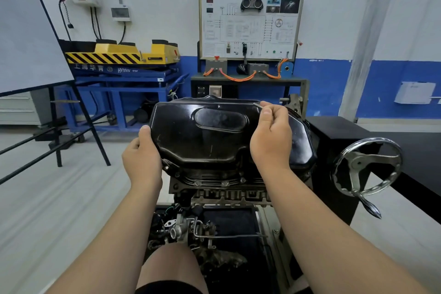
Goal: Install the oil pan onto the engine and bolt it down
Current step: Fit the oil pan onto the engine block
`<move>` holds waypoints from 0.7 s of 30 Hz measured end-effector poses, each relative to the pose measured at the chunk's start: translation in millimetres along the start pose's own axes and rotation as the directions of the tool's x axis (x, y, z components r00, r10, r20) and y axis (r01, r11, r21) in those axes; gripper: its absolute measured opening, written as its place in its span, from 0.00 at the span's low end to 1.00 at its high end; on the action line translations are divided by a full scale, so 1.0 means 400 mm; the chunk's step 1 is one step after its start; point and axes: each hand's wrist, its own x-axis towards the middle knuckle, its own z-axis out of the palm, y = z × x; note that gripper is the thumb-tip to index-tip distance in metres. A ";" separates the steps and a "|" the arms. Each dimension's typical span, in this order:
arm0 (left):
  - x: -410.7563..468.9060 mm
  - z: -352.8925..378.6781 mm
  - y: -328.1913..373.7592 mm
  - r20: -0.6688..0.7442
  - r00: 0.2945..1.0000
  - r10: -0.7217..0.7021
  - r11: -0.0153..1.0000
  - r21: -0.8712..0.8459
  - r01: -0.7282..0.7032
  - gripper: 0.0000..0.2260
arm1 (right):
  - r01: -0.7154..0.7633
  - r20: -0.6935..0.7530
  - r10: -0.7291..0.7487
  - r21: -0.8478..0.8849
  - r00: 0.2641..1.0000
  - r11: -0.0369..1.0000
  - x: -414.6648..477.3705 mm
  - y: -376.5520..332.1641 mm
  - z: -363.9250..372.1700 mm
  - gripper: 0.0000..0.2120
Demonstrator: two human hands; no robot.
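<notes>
Engine: I have the engine (214, 184) low in the middle of my feed, with a row of bolt heads along its near face.
Oil pan: the black oil pan (214, 136) sits on top of the engine, bulge upward. I cannot tell from here whether its flange lies flush all round.
Left hand: the left hand (142, 162) grips the pan at the engine's left end. Its thumb lies on the pan's top edge and its other fingers curl under, out of my sight.
Right hand: the right hand (272, 133) is over the engine's right half, above the pan. Thumb and forefinger pinch a thin metal piece (257, 105) and the remaining fingers are curled in.
Thin metal piece: short and silver, its free end toward the engine's far side. I cannot make out whether it is a bolt or a tool.
Handwheel: a chrome handwheel (367, 167) stands just right of the engine.
Loose parts: a cluster of metal parts (191, 229) with a bent rod lies below the engine, on its near side.
Training board: a wiring display board (250, 21) stands behind the engine, against the wall.
Lift table: a blue lift table (124, 74) with a yellow unit on it is behind the engine, to its left.
</notes>
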 end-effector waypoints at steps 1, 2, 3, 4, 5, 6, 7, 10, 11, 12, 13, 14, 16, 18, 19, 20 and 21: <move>-0.004 -0.004 -0.003 0.003 1.000 0.004 1.000 0.004 -0.004 0.20 | -0.003 -0.003 0.003 -0.003 1.000 1.000 -0.002 0.000 -0.002 0.08; -0.007 -0.009 -0.007 0.004 1.000 0.009 1.000 0.011 -0.009 0.21 | -0.003 -0.002 0.003 -0.010 1.000 1.000 -0.005 0.001 -0.004 0.08; -0.009 -0.013 -0.011 0.004 1.000 0.015 1.000 0.018 -0.015 0.21 | -0.003 0.001 0.003 -0.015 1.000 1.000 -0.009 0.001 -0.006 0.07; -0.010 -0.017 -0.013 0.004 1.000 0.020 1.000 0.024 -0.020 0.21 | -0.002 0.003 0.002 -0.018 1.000 1.000 -0.015 0.002 -0.006 0.07; -0.011 -0.020 -0.015 0.005 1.000 0.024 0.999 0.029 -0.024 0.21 | -0.002 0.005 0.002 -0.020 1.000 1.000 -0.020 0.004 -0.006 0.07; -0.012 -0.024 -0.017 0.008 1.000 0.027 0.999 0.033 -0.027 0.21 | -0.001 0.006 0.001 -0.020 1.000 1.000 -0.025 0.005 -0.006 0.07; -0.013 -0.027 -0.017 0.011 1.000 0.029 0.999 0.034 -0.030 0.21 | 0.003 0.006 -0.003 -0.017 1.000 1.000 -0.029 0.006 -0.006 0.08; -0.020 -0.029 -0.014 0.015 0.999 0.030 0.999 0.025 -0.030 0.22 | 0.013 0.002 -0.013 0.007 1.000 1.000 -0.030 0.005 -0.008 0.08; -0.021 -0.028 -0.012 0.014 1.000 0.028 0.999 0.023 -0.029 0.22 | 0.010 0.000 -0.010 0.021 1.000 1.000 -0.030 0.003 -0.007 0.08; -0.021 -0.026 -0.009 0.015 1.000 0.028 0.999 0.022 -0.028 0.21 | 0.008 -0.001 -0.008 0.033 1.000 0.999 -0.028 0.002 -0.007 0.08; -0.019 -0.025 -0.007 0.016 0.999 0.028 0.999 0.025 -0.028 0.21 | 0.007 -0.004 -0.007 0.039 1.000 0.999 -0.026 0.001 -0.006 0.07; -0.017 -0.023 -0.006 0.018 0.999 0.028 0.999 0.029 -0.029 0.21 | 0.009 -0.008 -0.009 0.042 1.000 0.999 -0.023 0.001 -0.005 0.07; -0.013 -0.020 -0.005 0.021 0.999 0.028 0.999 0.033 -0.029 0.21 | 0.014 -0.015 -0.014 0.043 1.000 0.999 -0.020 0.003 -0.003 0.07; -0.009 -0.019 -0.005 0.022 0.999 0.039 0.999 0.035 -0.040 0.21 | 0.020 -0.016 -0.019 0.049 1.000 0.999 -0.019 0.004 0.001 0.07; -0.009 -0.018 -0.004 0.023 0.999 0.043 0.998 0.037 -0.044 0.21 | 0.018 -0.017 -0.018 0.054 1.000 0.998 -0.019 0.005 0.002 0.07; -0.007 -0.017 -0.003 0.024 0.999 0.044 0.998 0.036 -0.045 0.21 | 0.018 -0.020 -0.017 0.057 1.000 0.998 -0.019 0.005 0.003 0.07; -0.005 -0.016 -0.002 0.023 0.999 0.044 0.998 0.035 -0.045 0.21 | 0.021 -0.024 -0.019 0.057 1.000 0.998 -0.019 0.005 0.003 0.07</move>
